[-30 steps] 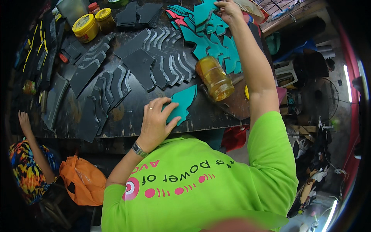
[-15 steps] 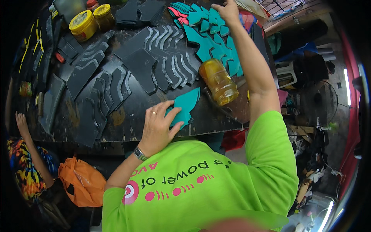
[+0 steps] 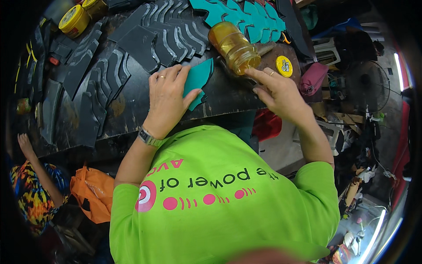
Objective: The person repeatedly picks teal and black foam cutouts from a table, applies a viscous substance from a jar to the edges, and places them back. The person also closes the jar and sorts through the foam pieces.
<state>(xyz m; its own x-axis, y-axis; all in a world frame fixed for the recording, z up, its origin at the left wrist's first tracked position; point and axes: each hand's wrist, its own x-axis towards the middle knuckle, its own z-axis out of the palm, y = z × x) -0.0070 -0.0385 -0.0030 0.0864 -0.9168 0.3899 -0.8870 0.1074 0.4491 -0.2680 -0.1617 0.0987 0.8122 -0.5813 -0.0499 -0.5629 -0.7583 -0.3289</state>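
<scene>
My left hand (image 3: 167, 97) lies on a small stack of teal cut pieces (image 3: 198, 77) near the front edge of the dark worktable (image 3: 132, 110). Its fingers are spread over the top and the thumb is at the stack's edge. My right hand (image 3: 277, 90) is to the right, holding nothing. Its extended fingers touch the near end of an amber jar (image 3: 233, 46) that lies tilted on the table. A row of more teal pieces (image 3: 239, 11) is at the far edge.
Black cut pieces (image 3: 132, 44) cover the table's left and middle. Yellow tins (image 3: 74, 20) stand far left, a yellow-lidded tin (image 3: 284, 66) and a maroon pouch (image 3: 312, 78) at the right. Another person (image 3: 30, 193) and an orange bag (image 3: 92, 193) are lower left.
My right hand came back from the far teal row to the near end of the amber jar. My left hand stayed on the teal stack. The view moved closer to the table.
</scene>
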